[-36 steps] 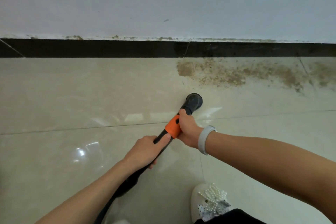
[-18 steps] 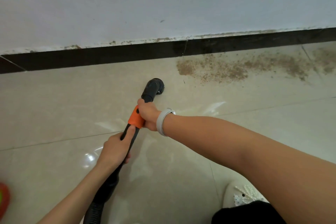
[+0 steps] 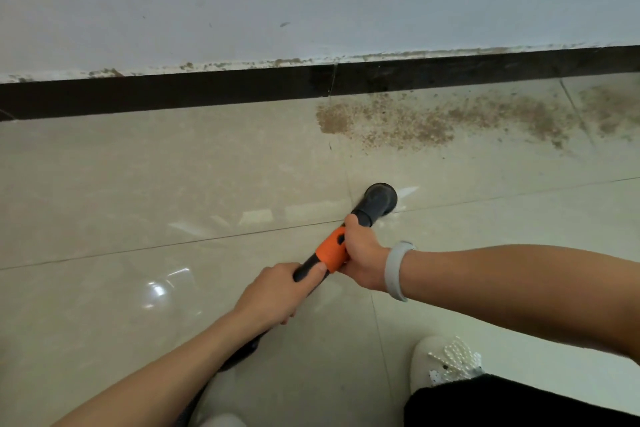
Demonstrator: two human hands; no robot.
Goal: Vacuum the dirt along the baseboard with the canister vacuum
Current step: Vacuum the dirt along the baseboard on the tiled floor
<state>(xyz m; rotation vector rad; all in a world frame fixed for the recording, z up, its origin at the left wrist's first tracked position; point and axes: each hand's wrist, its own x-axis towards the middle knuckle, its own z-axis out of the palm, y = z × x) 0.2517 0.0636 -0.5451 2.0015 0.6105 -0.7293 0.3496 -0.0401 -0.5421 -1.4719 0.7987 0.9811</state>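
While the right hand (image 3: pixel 360 253) wraps the orange collar (image 3: pixel 330 251) and the left hand (image 3: pixel 277 291) grips the black wand (image 3: pixel 304 270) just behind it, the round nozzle (image 3: pixel 379 199) sits on glossy beige tile (image 3: pixel 138 184). Grainy brown dirt (image 3: pixel 398 123) lies ahead beside the dark baseboard (image 3: pixel 173 94), apart from the nozzle.

Black vacuum nozzle (image 3: pixel 379 199) with orange plastic collar (image 3: pixel 330 252) — brown speckled dirt (image 3: pixel 433 121) at upper right, dark baseboard strip (image 3: pixel 173 94), glossy beige floor tiles (image 3: pixel 138 184).
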